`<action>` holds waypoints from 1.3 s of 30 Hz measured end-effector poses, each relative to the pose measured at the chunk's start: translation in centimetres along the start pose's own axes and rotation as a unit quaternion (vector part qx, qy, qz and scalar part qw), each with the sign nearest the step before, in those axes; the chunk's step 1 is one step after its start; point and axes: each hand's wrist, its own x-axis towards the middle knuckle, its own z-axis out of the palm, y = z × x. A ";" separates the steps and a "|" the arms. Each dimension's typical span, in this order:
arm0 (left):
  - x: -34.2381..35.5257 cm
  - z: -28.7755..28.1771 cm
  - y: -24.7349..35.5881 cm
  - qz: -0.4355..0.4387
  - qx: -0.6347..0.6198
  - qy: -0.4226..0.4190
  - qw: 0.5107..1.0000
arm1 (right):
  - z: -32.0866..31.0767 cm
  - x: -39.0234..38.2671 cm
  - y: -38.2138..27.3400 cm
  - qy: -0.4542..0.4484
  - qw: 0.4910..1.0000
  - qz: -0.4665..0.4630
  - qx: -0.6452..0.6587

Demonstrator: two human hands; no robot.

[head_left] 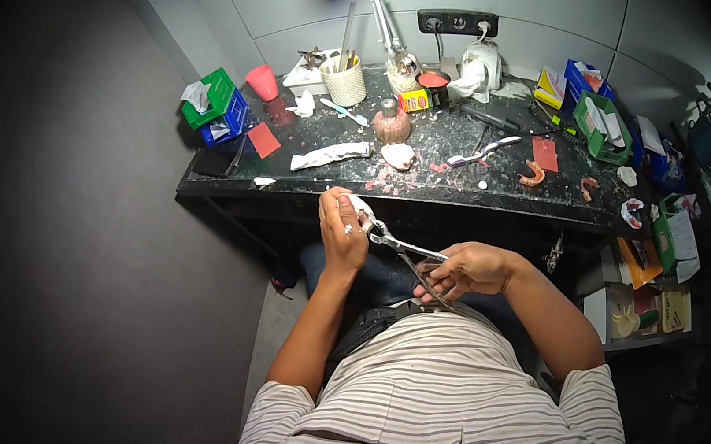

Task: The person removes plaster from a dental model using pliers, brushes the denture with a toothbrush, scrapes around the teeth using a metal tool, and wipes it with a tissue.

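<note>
In front of the bench edge, my left hand (341, 234) is closed around a white plaster piece (361, 207), most of which its fingers hide. My right hand (470, 270) grips long-handled metal pliers (395, 244), their handles spread apart. The jaws of the pliers meet the plaster piece beside my left fingers; whether they bite into it I cannot tell. Beyond my hands, a whitish plaster lump (398, 157) lies on the bench, with a metal-topped round burner (391, 122) behind it.
The black bench (253, 181) is strewn with white and pink scraps. On it are a toothbrush (484, 151), a white crumpled tube (330, 155), a pink denture piece (532, 174) and red wax sheets (264, 140). Green bins (600, 128) stand right; a lamp arm (379, 6) rises behind.
</note>
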 end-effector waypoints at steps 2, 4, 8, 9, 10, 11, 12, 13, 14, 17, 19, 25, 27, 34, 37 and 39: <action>-0.3 0.3 0.1 -0.150 -0.107 0.007 0.983 | 0.4 0.2 0.2 0.008 1.000 -0.011 -0.007; -0.3 0.4 0.1 -0.139 -0.071 0.016 0.988 | 0.9 0.9 0.7 0.023 0.999 -0.024 -0.023; -0.8 0.7 -0.7 -0.058 0.041 0.057 0.996 | 1.8 2.2 1.0 0.047 0.999 -0.016 -0.015; -0.8 0.8 -1.0 -0.056 0.043 0.058 0.996 | 1.5 2.7 1.5 0.046 0.999 -0.017 -0.016; -0.9 0.9 -1.2 -0.032 0.066 0.074 0.995 | 0.9 3.4 2.1 0.035 0.998 -0.027 -0.033; -1.1 1.0 -1.1 -0.009 0.087 0.088 0.992 | 0.8 3.6 2.4 0.026 0.998 -0.036 -0.048; -1.2 0.9 -0.9 -0.039 0.067 0.089 0.993 | 0.9 3.9 2.7 0.023 0.999 -0.036 -0.030; -1.1 0.8 -1.3 -0.037 0.078 0.104 0.991 | 1.2 4.4 2.9 0.025 0.999 -0.036 -0.028; -1.2 0.8 -1.4 -0.053 0.081 0.112 0.989 | 1.3 4.9 3.2 0.033 0.998 -0.047 -0.031; -1.3 0.9 -1.8 -0.074 0.088 0.130 0.985 | 2.4 6.8 4.7 0.053 0.997 -0.058 -0.019; -1.3 1.1 -1.7 -0.057 0.118 0.115 0.985 | 3.9 7.3 5.5 0.151 0.985 -0.065 -0.045; -1.7 1.5 -4.5 -0.215 -0.002 0.139 0.967 | 3.7 6.3 4.9 0.123 0.987 -0.066 -0.077; -1.7 1.2 -5.9 -0.278 -0.167 0.154 0.933 | 3.7 6.1 5.2 0.122 0.982 -0.081 -0.120; -2.7 0.8 -2.6 -0.474 -0.452 -0.017 0.755 | 3.8 6.2 4.4 0.322 0.868 -0.255 -0.278; -2.9 1.1 -1.8 -0.494 -0.491 -0.085 0.713 | 4.4 6.3 3.9 0.354 0.835 -0.295 -0.301; -3.3 1.5 -1.5 -0.493 -0.508 -0.104 0.699 | 4.3 6.6 4.1 0.357 0.829 -0.306 -0.303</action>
